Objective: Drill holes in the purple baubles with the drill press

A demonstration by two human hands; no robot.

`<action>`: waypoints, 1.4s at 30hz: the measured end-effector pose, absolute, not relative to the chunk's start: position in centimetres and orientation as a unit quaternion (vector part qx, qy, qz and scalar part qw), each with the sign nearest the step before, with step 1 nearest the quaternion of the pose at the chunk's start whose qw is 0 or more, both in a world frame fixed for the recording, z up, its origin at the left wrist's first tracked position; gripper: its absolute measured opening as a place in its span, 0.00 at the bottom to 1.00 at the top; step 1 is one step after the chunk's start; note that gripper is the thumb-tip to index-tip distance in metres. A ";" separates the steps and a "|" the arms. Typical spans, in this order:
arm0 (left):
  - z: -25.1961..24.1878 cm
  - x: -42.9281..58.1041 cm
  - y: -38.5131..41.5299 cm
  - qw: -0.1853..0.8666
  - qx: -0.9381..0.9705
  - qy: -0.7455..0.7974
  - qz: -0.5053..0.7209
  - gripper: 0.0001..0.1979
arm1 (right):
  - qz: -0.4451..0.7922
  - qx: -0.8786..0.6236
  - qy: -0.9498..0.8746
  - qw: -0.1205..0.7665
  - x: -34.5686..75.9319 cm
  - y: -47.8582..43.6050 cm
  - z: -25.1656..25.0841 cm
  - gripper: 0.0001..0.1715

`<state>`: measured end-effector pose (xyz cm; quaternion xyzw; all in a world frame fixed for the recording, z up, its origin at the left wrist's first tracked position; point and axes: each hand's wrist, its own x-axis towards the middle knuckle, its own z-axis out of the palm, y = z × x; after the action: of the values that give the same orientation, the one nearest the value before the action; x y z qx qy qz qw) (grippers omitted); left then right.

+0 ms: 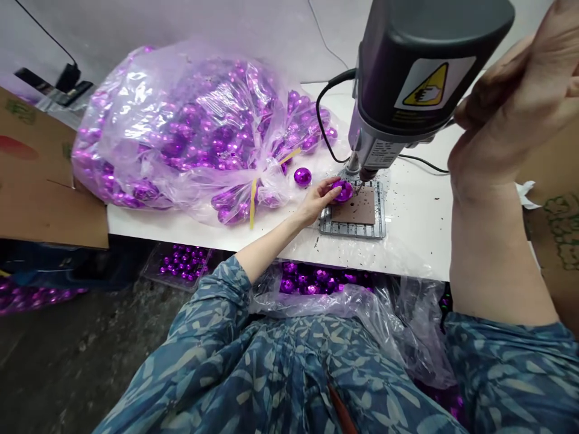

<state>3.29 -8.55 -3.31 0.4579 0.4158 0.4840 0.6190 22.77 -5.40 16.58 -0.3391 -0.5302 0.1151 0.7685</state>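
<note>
My left hand [314, 202] grips a shiny purple faceted ball [344, 191] between thumb and fingers, at the upper left of a brown square pad [357, 208]. The pad lies on the slotted metal base [380, 229] of a small drill press [420, 66]. Its chuck [367, 175] hangs just above and to the right of the ball. My right hand [515, 108] is raised beside the drill press head, fingers curled round its feed handle, which is mostly hidden by the hand. Another purple ball [303, 176] rests on the white table to the left.
A large clear bag [181, 126] of purple balls, tied with yellow strips, fills the table's left. Below the front edge are an open plastic-lined container of balls [316, 280] and a clear bin [181, 262]. Cardboard boxes [40, 175] flank both sides. A black cable [319, 114] loops beside the drill press.
</note>
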 end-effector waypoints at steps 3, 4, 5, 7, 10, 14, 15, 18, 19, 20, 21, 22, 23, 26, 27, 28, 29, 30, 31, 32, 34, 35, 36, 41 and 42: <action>-3.8 4.1 -8.2 0.609 0.481 0.411 0.479 0.20 | 0.127 -0.280 -0.510 0.803 22.7 -5.0 16.5 0.38; -3.8 4.2 -8.0 0.601 0.490 0.414 0.476 0.21 | 0.135 -0.280 -0.511 0.801 22.7 -5.0 16.5 0.38; -3.8 4.3 -7.9 0.592 0.501 0.418 0.473 0.21 | 0.139 -0.282 -0.511 0.800 22.7 -5.0 16.5 0.38; -3.9 4.3 -7.7 0.575 0.525 0.421 0.466 0.22 | 0.138 -0.287 -0.515 0.796 22.7 -5.1 16.5 0.38; -4.5 4.5 -7.5 0.555 0.557 0.413 0.459 0.23 | 0.143 -0.284 -0.524 0.790 22.9 -5.3 16.5 0.37; -5.8 5.0 -6.9 0.525 0.594 0.396 0.464 0.26 | 0.156 -0.278 -0.533 0.784 23.2 -5.7 16.6 0.38; -6.1 5.2 -6.9 0.517 0.605 0.390 0.464 0.28 | 0.159 -0.282 -0.532 0.783 23.2 -5.8 16.7 0.38; -7.0 5.4 -7.0 0.487 0.642 0.376 0.457 0.32 | 0.163 -0.299 -0.535 0.773 23.1 -6.2 17.0 0.40; -7.2 5.5 -7.2 0.475 0.656 0.374 0.451 0.34 | 0.163 -0.301 -0.535 0.772 23.1 -6.3 17.0 0.40; -7.4 5.4 -7.5 0.460 0.670 0.376 0.445 0.35 | 0.163 -0.302 -0.535 0.772 23.1 -6.3 17.0 0.40; -7.6 5.3 -7.7 0.441 0.683 0.382 0.439 0.36 | 0.164 -0.300 -0.533 0.774 23.1 -6.3 17.0 0.39; -7.7 5.2 -8.0 0.421 0.696 0.391 0.432 0.36 | 0.165 -0.297 -0.531 0.776 23.2 -6.3 16.9 0.39; -7.8 5.1 -8.2 0.401 0.706 0.400 0.424 0.36 | 0.167 -0.295 -0.530 0.777 23.2 -6.2 16.9 0.38; -8.0 4.8 -8.5 0.378 0.722 0.409 0.410 0.34 | 0.170 -0.291 -0.538 0.772 23.4 -6.2 16.9 0.37; -8.1 4.7 -8.5 0.383 0.723 0.404 0.409 0.34 | 0.171 -0.294 -0.540 0.770 23.4 -6.2 16.9 0.37; -8.1 4.8 -8.4 0.389 0.721 0.400 0.411 0.34 | 0.170 -0.296 -0.541 0.769 23.3 -6.4 17.0 0.38; -8.1 4.9 -8.4 0.394 0.719 0.395 0.415 0.33 | 0.169 -0.297 -0.537 0.772 23.2 -6.6 17.0 0.38; -8.1 5.0 -8.4 0.397 0.717 0.391 0.419 0.33 | 0.168 -0.297 -0.534 0.774 23.1 -6.8 16.9 0.38; -8.1 5.1 -8.3 0.399 0.715 0.387 0.424 0.33 | 0.165 -0.294 -0.531 0.778 22.9 -7.2 16.8 0.38; -8.1 5.2 -8.3 0.398 0.713 0.385 0.429 0.33 | 0.161 -0.286 -0.528 0.783 22.8 -7.5 16.6 0.38; -8.0 5.4 -8.4 0.396 0.712 0.384 0.435 0.32 | 0.149 -0.267 -0.529 0.792 22.6 -8.3 15.8 0.36; -8.0 5.4 -8.4 0.396 0.712 0.382 0.436 0.32 | 0.142 -0.259 -0.529 0.796 22.6 -8.6 15.3 0.34; -8.0 5.5 -8.4 0.396 0.713 0.379 0.437 0.32 | 0.133 -0.251 -0.526 0.801 22.6 -8.9 14.7 0.32; -7.7 5.4 -8.7 0.400 0.708 0.381 0.441 0.32 | 0.095 -0.200 -0.492 0.842 22.7 -9.0 12.0 0.40; -7.6 5.3 -8.8 0.401 0.706 0.383 0.441 0.32 | 0.089 -0.186 -0.484 0.851 22.7 -8.8 11.5 0.41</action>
<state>5.35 -8.76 -7.57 0.7056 0.3830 0.4412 0.4010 22.66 -8.83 11.52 -0.1855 -0.4841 0.0886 0.8505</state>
